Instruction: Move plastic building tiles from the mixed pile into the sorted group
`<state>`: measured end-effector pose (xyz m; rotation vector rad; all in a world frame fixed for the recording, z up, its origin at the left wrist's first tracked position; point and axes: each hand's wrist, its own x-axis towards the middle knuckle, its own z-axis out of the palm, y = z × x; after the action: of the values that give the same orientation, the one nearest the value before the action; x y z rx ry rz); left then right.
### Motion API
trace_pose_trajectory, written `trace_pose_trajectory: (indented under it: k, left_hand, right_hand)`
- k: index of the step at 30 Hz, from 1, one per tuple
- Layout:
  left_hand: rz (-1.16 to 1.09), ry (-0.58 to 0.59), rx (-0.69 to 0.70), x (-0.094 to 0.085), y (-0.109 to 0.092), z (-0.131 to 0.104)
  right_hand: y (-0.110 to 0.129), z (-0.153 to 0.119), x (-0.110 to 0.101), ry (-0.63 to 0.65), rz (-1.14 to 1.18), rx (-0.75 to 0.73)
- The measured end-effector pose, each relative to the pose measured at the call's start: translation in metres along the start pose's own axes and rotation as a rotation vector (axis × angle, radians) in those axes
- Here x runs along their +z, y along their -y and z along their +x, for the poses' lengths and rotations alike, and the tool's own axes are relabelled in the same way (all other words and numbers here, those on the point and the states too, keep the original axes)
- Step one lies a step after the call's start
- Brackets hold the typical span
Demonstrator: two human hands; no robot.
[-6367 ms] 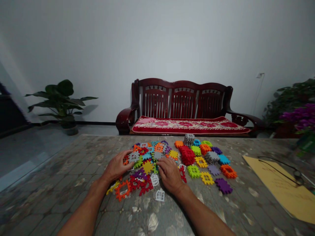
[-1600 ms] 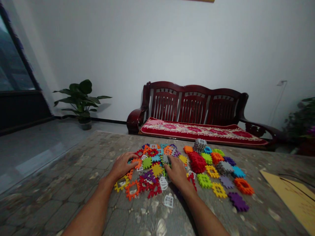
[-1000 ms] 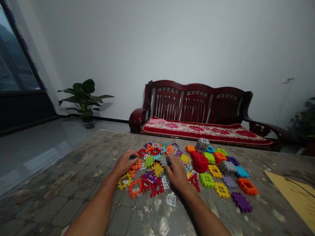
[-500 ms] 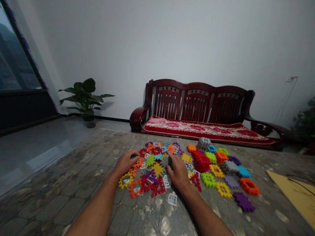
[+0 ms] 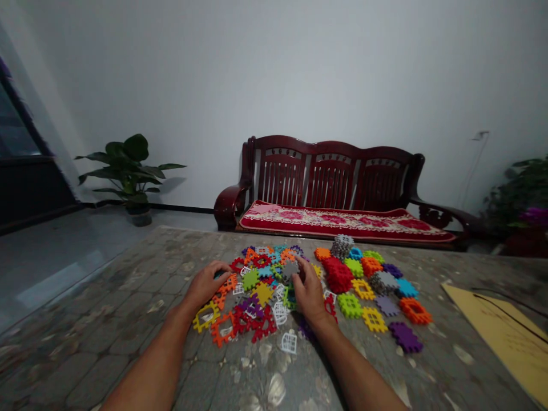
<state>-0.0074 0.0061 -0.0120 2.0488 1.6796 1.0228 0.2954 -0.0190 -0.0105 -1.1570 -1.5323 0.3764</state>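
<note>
My left hand [image 5: 209, 283] rests at the left edge of a spread of toothed plastic building tiles, thumb and fingers apart. A dark teal tile [image 5: 218, 274] shows in the gap, and an orange tile [image 5: 230, 282] lies beside the fingertips. On the right side of the spread, my right hand [image 5: 310, 292] has a grey tile [image 5: 290, 272] between thumb and fingers. Nearby lie a yellow tile [image 5: 262, 293], a lime green tile [image 5: 250, 279], a purple tile [image 5: 252, 306] and white window-shaped pieces [image 5: 279, 313]. My right hand partly covers several red and green pieces.
Sorted tiles stand to the right, including a red pile [image 5: 338, 275] and a grey stack [image 5: 342, 246]. A yellow board [image 5: 492, 331] with a dark cord lies at the table's right. Beyond are a wooden bench [image 5: 334, 171] and a potted plant [image 5: 132, 165].
The view has turned slightly right. My right hand has moved a little right with the grey tile, uncovering a green piece below. My left hand stays in place.
</note>
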Motion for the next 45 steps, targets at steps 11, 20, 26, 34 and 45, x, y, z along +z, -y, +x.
trace_pose_trajectory:
  k: [11, 20, 26, 34, 45]
  left_hand:
    - [0.006, -0.002, -0.013, 0.0, 0.003, 0.001]
    - [0.01, 0.005, -0.02, -0.001, 0.001, 0.001]
    - [-0.006, 0.003, -0.007, -0.002, -0.002, 0.001]
    - [-0.025, -0.007, -0.021, -0.003, -0.004, 0.0]
    - [-0.016, 0.001, -0.005, -0.003, -0.008, -0.002]
  right_hand:
    - [0.009, 0.003, -0.012, -0.048, 0.02, 0.196]
    - [-0.003, 0.006, -0.009, -0.103, 0.132, 0.31]
    - [-0.005, 0.009, -0.01, -0.116, 0.192, 0.342]
    - [-0.011, 0.01, -0.01, -0.019, 0.187, 0.339]
    - [-0.004, 0.005, -0.01, 0.107, 0.16, 0.3]
